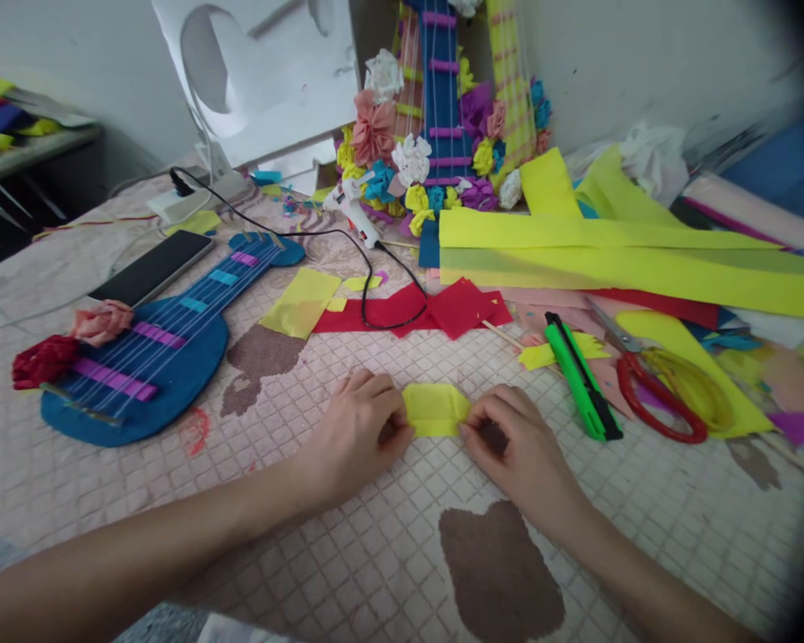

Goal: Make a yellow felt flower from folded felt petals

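A small piece of yellow crepe paper (434,410) with folded-in corners is stretched between my two hands, just over the quilted tablecloth. My left hand (358,433) pinches its left end between thumb and fingers. At the right end, my right hand (519,442) pinches a folded corner. Beyond the hands lie red paper squares (464,309) and a yellow paper square (303,302). Left of my hands rests a blue paper guitar (167,357) with purple and light-blue strips, white strings and paper roses (103,321).
On the right lie a green utility knife (580,379), red-handled scissors (663,393) and long yellow paper strips (616,268). A white glue gun (352,214) with a black cord stands at the back. Flower-covered paper guitars (442,107) lean behind it. A dark phone (153,266) lies left.
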`<state>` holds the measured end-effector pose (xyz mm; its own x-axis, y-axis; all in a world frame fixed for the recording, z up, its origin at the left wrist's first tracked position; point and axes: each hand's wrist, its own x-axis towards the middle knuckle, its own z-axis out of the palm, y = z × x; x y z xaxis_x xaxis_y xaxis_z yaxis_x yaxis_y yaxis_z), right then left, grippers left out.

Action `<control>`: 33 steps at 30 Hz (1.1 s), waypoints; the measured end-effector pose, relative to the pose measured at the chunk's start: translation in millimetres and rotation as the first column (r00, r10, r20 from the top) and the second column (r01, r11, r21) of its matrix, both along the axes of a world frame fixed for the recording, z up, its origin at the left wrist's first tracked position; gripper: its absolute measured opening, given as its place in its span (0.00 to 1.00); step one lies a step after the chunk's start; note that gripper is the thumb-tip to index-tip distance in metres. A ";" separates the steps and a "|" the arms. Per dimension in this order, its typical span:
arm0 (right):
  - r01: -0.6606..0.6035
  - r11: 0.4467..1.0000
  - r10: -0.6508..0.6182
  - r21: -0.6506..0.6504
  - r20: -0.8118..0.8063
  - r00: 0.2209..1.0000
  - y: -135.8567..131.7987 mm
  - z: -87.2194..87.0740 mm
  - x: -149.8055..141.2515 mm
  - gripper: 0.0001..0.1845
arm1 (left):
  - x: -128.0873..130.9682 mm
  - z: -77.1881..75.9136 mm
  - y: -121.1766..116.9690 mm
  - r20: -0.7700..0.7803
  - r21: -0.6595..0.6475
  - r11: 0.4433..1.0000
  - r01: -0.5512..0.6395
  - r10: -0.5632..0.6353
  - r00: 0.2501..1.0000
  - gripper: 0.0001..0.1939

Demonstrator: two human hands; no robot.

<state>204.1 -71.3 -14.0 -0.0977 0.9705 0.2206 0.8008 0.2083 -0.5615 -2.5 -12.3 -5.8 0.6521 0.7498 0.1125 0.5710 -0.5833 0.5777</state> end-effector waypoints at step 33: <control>-0.016 1.000 0.016 0.001 -0.131 0.991 -3.3 -0.6 1.7 0.07 | -2.6 -4.1 -4.8 0.205 -0.062 0.994 -0.092 0.103 0.973 0.09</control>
<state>205.8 -74.6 -14.6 -0.0839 0.9691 0.2321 0.7169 0.2205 -0.6613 -5.1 -17.2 -9.9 0.5422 0.8169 0.1969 0.4877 -0.4968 0.7179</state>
